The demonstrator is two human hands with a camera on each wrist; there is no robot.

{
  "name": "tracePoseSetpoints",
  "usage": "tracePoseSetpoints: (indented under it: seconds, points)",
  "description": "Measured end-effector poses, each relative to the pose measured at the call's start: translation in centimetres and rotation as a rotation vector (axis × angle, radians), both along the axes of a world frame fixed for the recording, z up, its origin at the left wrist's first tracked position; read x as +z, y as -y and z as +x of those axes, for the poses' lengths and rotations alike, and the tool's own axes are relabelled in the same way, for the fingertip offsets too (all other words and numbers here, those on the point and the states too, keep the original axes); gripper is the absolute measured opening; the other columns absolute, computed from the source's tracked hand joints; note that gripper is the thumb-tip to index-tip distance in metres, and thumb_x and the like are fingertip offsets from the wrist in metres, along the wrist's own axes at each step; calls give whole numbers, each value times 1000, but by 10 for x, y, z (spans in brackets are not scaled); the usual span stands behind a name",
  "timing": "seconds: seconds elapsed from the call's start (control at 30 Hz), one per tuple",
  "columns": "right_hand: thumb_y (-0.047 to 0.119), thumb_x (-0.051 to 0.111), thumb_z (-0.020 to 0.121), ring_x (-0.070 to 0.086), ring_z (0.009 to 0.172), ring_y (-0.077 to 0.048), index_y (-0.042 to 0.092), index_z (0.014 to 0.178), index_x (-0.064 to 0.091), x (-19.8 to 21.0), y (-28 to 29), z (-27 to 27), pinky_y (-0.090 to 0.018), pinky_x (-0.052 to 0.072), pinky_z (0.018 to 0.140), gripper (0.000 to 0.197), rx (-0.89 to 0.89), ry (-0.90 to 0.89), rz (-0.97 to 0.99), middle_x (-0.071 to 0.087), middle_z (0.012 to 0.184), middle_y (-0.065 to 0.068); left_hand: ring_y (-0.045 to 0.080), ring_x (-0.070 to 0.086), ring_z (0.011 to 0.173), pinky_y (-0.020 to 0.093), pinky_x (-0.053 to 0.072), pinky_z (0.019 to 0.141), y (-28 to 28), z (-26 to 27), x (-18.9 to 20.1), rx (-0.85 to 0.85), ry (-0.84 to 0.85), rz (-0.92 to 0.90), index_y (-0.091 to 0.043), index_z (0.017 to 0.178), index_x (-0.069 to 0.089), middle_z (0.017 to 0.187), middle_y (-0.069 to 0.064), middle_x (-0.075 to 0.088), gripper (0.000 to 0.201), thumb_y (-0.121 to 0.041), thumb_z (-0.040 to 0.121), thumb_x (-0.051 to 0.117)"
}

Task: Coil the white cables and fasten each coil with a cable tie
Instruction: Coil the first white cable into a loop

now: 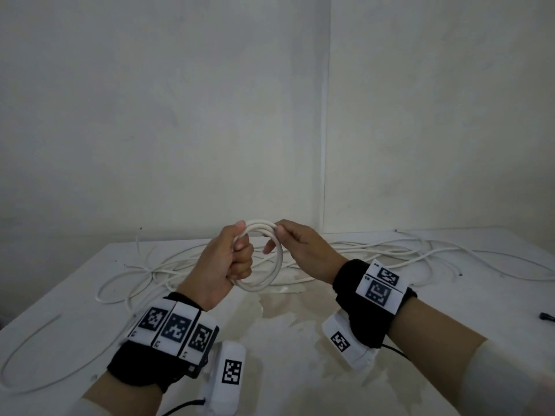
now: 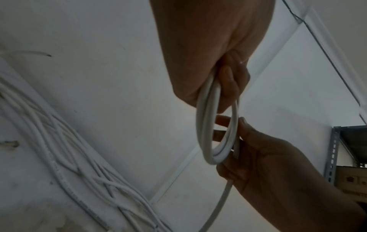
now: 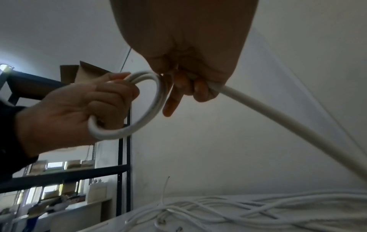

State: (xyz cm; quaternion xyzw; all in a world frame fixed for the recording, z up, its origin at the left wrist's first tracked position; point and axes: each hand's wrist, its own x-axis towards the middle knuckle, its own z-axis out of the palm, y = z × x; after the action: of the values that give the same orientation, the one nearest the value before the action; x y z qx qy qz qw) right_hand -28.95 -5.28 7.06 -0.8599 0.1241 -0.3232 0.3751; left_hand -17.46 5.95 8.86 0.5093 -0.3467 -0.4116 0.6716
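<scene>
A small coil of white cable [image 1: 271,265] hangs in the air above the white table [image 1: 300,370]. My left hand [image 1: 237,256] grips the coil's left side, fingers curled round its loops [image 2: 206,119]. My right hand [image 1: 280,234] pinches the cable at the coil's top right; the free length [image 3: 278,119] runs from that hand down toward the table. The coil [image 3: 143,113] shows a few turns. A tangle of loose white cables [image 1: 360,253] lies on the table behind both hands. No cable tie shows in any view.
One loose cable loop [image 1: 45,355] lies near the table's left edge. A small dark object [image 1: 546,316] sits at the right edge. Walls stand close behind the table. Metal shelving [image 3: 119,164] with boxes stands to one side.
</scene>
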Motion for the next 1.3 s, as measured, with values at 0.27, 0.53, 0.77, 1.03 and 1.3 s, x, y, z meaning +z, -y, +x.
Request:
tracePoseSetpoints:
  seconds: [0.27,0.53,0.77,1.03,1.3]
  points:
    - [14,34,100,45,62,-14,21,75,53,11,4,-4,-25,38,67,32,5,36,70,53,60,3,6,22,31,17,27,36,7,-4,-6,-18,-24,-43,-15,56,35,40,-7,24,47,-36,98,31]
    - [16,36,99,38,46,-1,21,68,45,12,17,-17,-15,32,53,33,-51,-59,-1,45,57,3,10,43,42,20,40,53,6,-2,-9,-81,102,55,-7,71,50,46,-4,40,44,-31,100,27]
    - [16,37,99,38,44,-1,22,68,46,18,18,-17,-13,30,50,33,-77,-58,-31,44,55,4,7,33,37,20,46,50,10,-10,-2,-63,66,59,-11,67,43,43,-7,31,41,-33,99,32]
    - [15,37,99,39,46,-1,13,76,50,22,15,-25,-12,31,51,26,-94,-12,-20,43,56,3,6,29,36,20,42,49,11,-15,2,-80,56,36,-13,65,41,44,-8,28,41,-32,100,32]
    - [9,45,95,57,80,-24,27,65,53,23,20,-30,-25,42,77,35,-190,80,-71,59,69,8,4,23,34,19,38,44,8,-26,-2,-123,116,66,-13,62,42,42,-10,27,43,-34,99,33]
